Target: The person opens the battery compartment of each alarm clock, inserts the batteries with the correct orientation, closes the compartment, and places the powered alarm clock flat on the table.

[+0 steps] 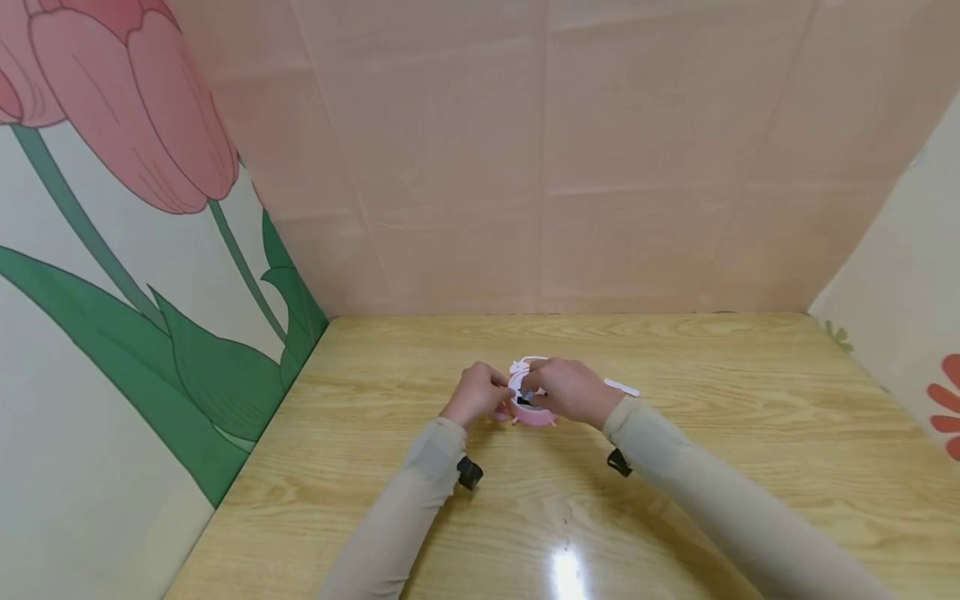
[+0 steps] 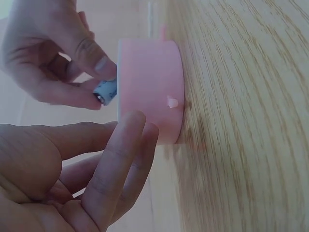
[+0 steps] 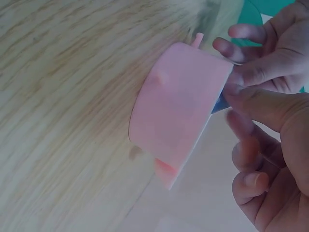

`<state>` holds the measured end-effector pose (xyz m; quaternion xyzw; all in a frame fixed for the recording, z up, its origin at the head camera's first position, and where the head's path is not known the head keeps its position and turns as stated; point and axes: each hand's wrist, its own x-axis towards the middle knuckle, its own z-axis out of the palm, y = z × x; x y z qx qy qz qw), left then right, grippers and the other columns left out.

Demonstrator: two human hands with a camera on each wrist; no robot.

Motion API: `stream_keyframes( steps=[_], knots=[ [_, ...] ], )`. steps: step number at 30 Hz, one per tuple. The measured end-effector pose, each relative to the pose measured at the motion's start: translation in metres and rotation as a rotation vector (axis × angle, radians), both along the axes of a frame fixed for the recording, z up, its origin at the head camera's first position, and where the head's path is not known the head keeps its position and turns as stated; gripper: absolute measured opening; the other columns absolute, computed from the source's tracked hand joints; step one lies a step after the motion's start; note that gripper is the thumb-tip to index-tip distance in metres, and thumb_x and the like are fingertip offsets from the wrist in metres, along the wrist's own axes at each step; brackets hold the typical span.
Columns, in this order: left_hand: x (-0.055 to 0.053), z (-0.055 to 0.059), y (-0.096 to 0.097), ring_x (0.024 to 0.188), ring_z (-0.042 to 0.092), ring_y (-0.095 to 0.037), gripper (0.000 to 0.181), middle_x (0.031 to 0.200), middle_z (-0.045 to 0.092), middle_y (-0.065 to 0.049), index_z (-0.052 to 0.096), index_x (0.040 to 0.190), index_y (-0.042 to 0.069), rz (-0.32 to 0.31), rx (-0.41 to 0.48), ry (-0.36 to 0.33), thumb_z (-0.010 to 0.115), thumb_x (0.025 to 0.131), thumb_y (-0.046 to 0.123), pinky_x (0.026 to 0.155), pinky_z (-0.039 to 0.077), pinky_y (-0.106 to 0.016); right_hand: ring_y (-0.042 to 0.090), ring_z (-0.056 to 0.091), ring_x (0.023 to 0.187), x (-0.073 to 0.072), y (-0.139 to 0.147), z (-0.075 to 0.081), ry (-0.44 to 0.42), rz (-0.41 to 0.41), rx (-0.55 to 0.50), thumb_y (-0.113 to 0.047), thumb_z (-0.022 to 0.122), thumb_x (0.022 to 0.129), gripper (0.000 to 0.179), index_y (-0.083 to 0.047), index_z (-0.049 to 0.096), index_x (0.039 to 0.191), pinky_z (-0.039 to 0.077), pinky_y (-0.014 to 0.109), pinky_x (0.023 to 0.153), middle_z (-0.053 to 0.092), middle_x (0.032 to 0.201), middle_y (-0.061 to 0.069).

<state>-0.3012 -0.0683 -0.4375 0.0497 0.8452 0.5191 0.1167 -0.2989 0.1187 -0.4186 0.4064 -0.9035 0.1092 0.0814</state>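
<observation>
A small pink alarm clock (image 1: 534, 415) lies on its face on the table, its white back turned up and a dark battery compartment (image 1: 522, 401) showing. My left hand (image 1: 476, 392) holds the clock at its left edge, thumb by the back rim and fingers along the pink side (image 2: 149, 82). Over the back, my right hand (image 1: 570, 390) pinches a blue-grey battery (image 2: 106, 92) between thumb and fingers. One end of the battery sticks out past the rim; the clock's edge hides the rest in the left wrist view. Short pink feet (image 2: 173, 102) stick out from the clock's side.
A narrow white strip (image 1: 622, 387) lies on the wooden table (image 1: 420, 350) just beyond my right hand. Behind the table stands a pink-covered wall (image 1: 540, 208), with a tulip-painted wall (image 1: 112, 250) on the left and a pale wall (image 1: 907, 292) on the right.
</observation>
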Motion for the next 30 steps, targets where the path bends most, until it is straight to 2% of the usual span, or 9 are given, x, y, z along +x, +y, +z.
stream_keyframes(
  steps=[6, 12, 19, 22, 24, 26, 27, 30],
  knots=[
    [-0.001, 0.001, -0.001, 0.067, 0.074, -0.03, 0.01, 0.088, 0.073, -0.023, 0.073, 0.096, -0.006, -0.007, -0.007, -0.002, 0.067, 0.093, 0.002, 0.059, 0.061, -0.034, 0.012, 0.063, 0.075, 0.001, 0.0, -0.005, 0.014, 0.015, -0.004, -0.01, 0.079, 0.086, 0.013, -0.016, 0.078, 0.097, 0.055, 0.032, 0.062, 0.066, 0.09, -0.001],
    [0.001, 0.002, -0.001, 0.067, 0.074, -0.03, 0.011, 0.087, 0.073, -0.023, 0.074, 0.096, -0.005, -0.011, -0.02, -0.007, 0.067, 0.094, 0.003, 0.061, 0.061, -0.034, 0.015, 0.067, 0.077, 0.003, -0.002, -0.01, 0.044, 0.015, -0.001, -0.012, 0.075, 0.089, 0.013, -0.015, 0.079, 0.101, 0.057, 0.034, 0.063, 0.068, 0.092, 0.0],
    [0.003, 0.001, -0.002, 0.063, 0.072, -0.026, 0.011, 0.086, 0.073, -0.024, 0.074, 0.097, -0.008, -0.001, 0.0, -0.007, 0.067, 0.093, 0.001, 0.059, 0.06, -0.033, 0.019, 0.069, 0.079, 0.007, -0.006, -0.013, 0.092, 0.005, 0.017, -0.01, 0.075, 0.088, 0.013, -0.014, 0.079, 0.1, 0.057, 0.037, 0.061, 0.07, 0.092, 0.002],
    [0.004, 0.0, -0.002, 0.064, 0.073, -0.027, 0.012, 0.086, 0.072, -0.025, 0.073, 0.098, -0.008, 0.0, 0.022, -0.014, 0.067, 0.094, 0.0, 0.061, 0.061, -0.035, 0.017, 0.067, 0.077, 0.006, -0.005, -0.015, 0.078, -0.017, 0.008, -0.008, 0.075, 0.087, 0.012, -0.015, 0.079, 0.097, 0.056, 0.036, 0.06, 0.069, 0.089, 0.001],
    [0.004, -0.001, -0.002, 0.065, 0.073, -0.029, 0.012, 0.085, 0.072, -0.025, 0.073, 0.099, -0.009, 0.003, 0.037, -0.022, 0.066, 0.094, 0.0, 0.062, 0.061, -0.036, 0.014, 0.064, 0.071, 0.006, -0.006, -0.015, 0.043, -0.059, 0.0, -0.01, 0.074, 0.088, 0.008, -0.015, 0.078, 0.092, 0.054, 0.033, 0.057, 0.068, 0.084, -0.002],
    [0.004, -0.002, -0.001, 0.066, 0.073, -0.03, 0.013, 0.084, 0.073, -0.025, 0.072, 0.101, -0.01, 0.009, 0.055, -0.036, 0.065, 0.094, 0.0, 0.062, 0.061, -0.036, 0.012, 0.06, 0.065, 0.007, -0.006, -0.015, -0.011, -0.147, -0.021, -0.015, 0.073, 0.089, 0.007, -0.013, 0.077, 0.095, 0.05, 0.031, 0.052, 0.066, 0.08, -0.002],
    [0.004, -0.002, -0.001, 0.066, 0.073, -0.03, 0.014, 0.083, 0.073, -0.025, 0.071, 0.103, -0.01, 0.014, 0.065, -0.045, 0.064, 0.094, -0.001, 0.062, 0.061, -0.037, 0.013, 0.058, 0.063, 0.007, -0.006, -0.015, -0.038, -0.212, -0.029, -0.021, 0.073, 0.09, 0.013, -0.012, 0.076, 0.098, 0.048, 0.032, 0.05, 0.065, 0.079, -0.002],
    [0.004, -0.002, 0.001, 0.067, 0.074, -0.03, 0.016, 0.081, 0.072, -0.025, 0.068, 0.107, -0.011, 0.03, 0.1, -0.073, 0.063, 0.094, -0.002, 0.062, 0.061, -0.036, 0.017, 0.057, 0.063, 0.008, -0.005, -0.014, -0.118, -0.437, -0.052, -0.043, 0.072, 0.089, 0.046, -0.004, 0.068, 0.113, 0.046, 0.034, 0.049, 0.064, 0.081, 0.005]
  ],
)
